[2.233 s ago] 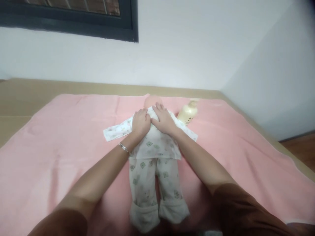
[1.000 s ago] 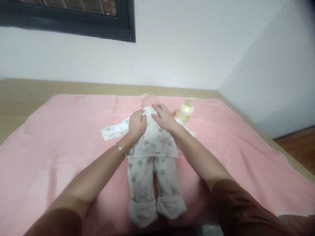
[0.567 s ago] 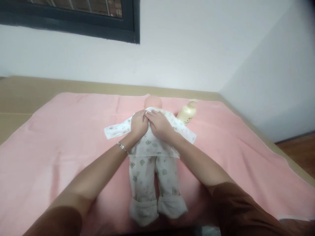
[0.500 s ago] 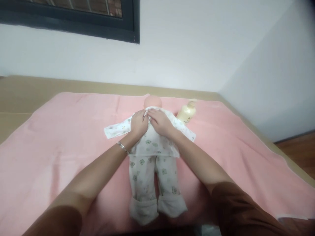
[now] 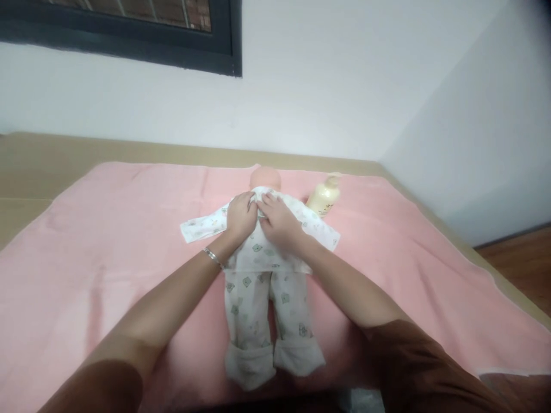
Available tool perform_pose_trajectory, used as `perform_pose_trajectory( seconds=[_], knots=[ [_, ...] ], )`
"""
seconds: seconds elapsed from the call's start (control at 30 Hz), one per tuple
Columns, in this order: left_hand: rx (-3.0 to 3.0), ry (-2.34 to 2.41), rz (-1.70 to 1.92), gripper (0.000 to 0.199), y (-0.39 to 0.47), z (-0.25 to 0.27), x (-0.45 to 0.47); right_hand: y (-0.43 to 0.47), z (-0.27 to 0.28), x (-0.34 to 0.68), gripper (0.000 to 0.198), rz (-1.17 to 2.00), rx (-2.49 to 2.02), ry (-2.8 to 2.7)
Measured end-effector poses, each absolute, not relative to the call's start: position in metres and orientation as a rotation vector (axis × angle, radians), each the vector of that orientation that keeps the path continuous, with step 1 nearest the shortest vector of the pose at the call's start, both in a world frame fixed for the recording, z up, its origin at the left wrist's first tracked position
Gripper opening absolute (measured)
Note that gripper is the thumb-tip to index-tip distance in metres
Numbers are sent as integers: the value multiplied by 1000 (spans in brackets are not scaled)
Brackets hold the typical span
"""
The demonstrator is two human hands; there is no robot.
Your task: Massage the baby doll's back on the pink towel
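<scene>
A baby doll point(image 5: 266, 176) lies on its back or front, I cannot tell which, with its head away from me. It wears a white printed shirt point(image 5: 257, 248) with sleeves spread sideways, and matching trousers point(image 5: 247, 310) with folded cuffs. My left hand point(image 5: 241, 216) is closed on the shirt near the neckline, its fingertips curled inward. Beside it, my right hand point(image 5: 279, 218) has bent fingers gathered on the cloth at the same spot. Both sets of fingertips nearly meet, and the bit of fabric between them is mostly hidden.
A pale yellow pump bottle point(image 5: 323, 198) leans on the bedding right of the doll's head. Under everything lies a pink blanket point(image 5: 142, 229) on a tan padded surface point(image 5: 38, 166). A white wall point(image 5: 318, 86) and a dark window frame point(image 5: 235, 46) stand behind.
My right hand has shifted slightly toward me, and its fingers are more bent over the shirt. My left hand stays almost in place. The view has moved a little.
</scene>
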State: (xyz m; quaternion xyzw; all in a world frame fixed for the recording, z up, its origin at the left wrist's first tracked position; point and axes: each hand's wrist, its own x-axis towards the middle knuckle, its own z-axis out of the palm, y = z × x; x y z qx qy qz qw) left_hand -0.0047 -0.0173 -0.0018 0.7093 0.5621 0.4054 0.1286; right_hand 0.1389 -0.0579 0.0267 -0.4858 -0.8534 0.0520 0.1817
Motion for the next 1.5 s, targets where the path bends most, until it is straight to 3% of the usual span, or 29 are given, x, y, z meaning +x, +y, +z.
perform_pose_trajectory(
  seconds=[0.13, 0.33, 0.57, 0.73, 0.87, 1.07, 1.5],
  knots=[
    [2088, 1606, 1178, 44, -16, -2, -4, -32, 29, 160, 58, 298, -1412, -2331],
    [2057, 1659, 1169, 44, -17, -3, -4, -51, 30, 144, 66, 196, -1705, -2174],
    [2053, 1594, 1217, 43, -16, -5, -7, -68, 29, 127, 56, 214, -1417, -2335],
    [2054, 1628, 1193, 44, -16, -4, -5, -39, 32, 151, 55, 312, -1510, -2241],
    [2045, 1654, 1186, 44, -17, -3, -5, -41, 31, 151, 59, 204, -1619, -2200],
    [2091, 1606, 1154, 41, -18, 0, -6, -65, 27, 132, 57, 60, -1368, -2370],
    [2193, 1780, 1009, 41, -29, 11, 1, -56, 33, 138, 56, 248, -1472, -2316]
  ],
)
